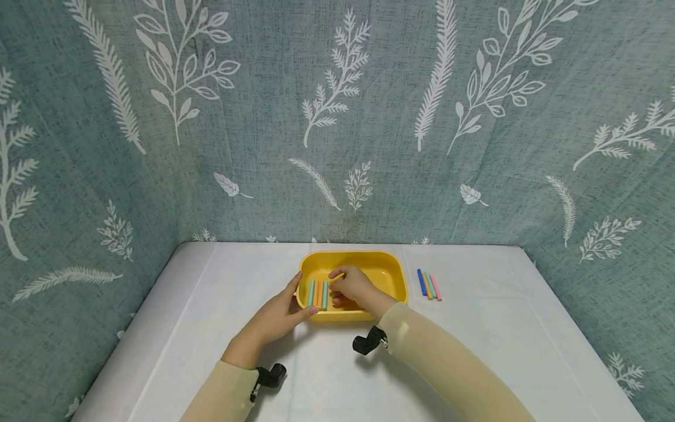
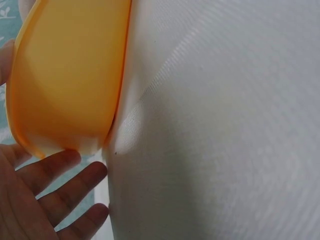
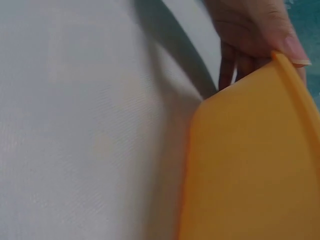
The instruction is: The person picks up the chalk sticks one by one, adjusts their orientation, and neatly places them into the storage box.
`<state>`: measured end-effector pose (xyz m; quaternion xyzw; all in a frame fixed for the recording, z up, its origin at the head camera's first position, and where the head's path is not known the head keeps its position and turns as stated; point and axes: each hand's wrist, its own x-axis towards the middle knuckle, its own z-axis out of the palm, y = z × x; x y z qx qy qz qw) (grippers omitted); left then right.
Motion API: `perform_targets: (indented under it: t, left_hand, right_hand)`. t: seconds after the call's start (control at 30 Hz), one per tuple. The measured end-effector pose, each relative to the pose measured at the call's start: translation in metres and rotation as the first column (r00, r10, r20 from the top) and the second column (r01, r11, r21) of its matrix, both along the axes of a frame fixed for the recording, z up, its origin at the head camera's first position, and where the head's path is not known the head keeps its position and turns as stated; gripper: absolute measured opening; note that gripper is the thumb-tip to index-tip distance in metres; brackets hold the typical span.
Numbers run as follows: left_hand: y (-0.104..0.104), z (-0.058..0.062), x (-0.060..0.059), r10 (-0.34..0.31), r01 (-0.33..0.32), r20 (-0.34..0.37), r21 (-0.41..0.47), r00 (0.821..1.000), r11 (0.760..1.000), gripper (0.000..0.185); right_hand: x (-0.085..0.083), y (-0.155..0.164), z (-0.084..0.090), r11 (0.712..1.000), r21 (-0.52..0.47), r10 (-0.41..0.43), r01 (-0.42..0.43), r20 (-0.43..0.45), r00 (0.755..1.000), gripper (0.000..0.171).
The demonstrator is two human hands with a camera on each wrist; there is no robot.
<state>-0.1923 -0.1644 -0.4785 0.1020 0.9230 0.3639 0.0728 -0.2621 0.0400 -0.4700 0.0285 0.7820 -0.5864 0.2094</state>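
Note:
A yellow tray point(image 1: 387, 287) with rounded corners stands on the table. My left hand point(image 1: 279, 316) holds its left end, thumb over the near rim and fingers against the outside; in the left wrist view the fingers point(image 2: 75, 192) are spread at the tray's wall point(image 2: 65, 90). Several chalk sticks point(image 1: 318, 295), teal and orange, lie side by side inside at the left. My right hand point(image 1: 354, 285) reaches over the near rim into the tray, its bent fingers just right of the sticks. Whether it pinches a stick is hidden. In the right wrist view the tray's wall point(image 3: 250, 165) blocks its fingers.
To the right of the tray, several more chalk sticks point(image 1: 429, 285) in blue, orange, green and pink lie close together on the white tablecloth point(image 1: 485, 340). A grey-green leaf-patterned curtain point(image 1: 274, 117) rises behind the table and along both sides.

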Motion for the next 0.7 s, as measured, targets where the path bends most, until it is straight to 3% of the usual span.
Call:
perform_targets:
  t: [0.43, 0.7]
  left_hand:
    - [-0.001, -0.002, -0.001, -0.003, 0.003, -0.005, -0.001, 1.0, 1.0, 0.103]
    - [-0.001, -0.001, -0.001, -0.002, 0.002, -0.001, -0.002, 1.0, 1.0, 0.101]
  right_hand:
    - [0.001, 0.009, 0.018, 0.999, -0.026, 0.021, -0.022, -0.047, 0.999, 0.017]
    - [0.005, 0.021, 0.029, 0.999, -0.02, 0.036, -0.039, -0.108, 0.993, 0.022]
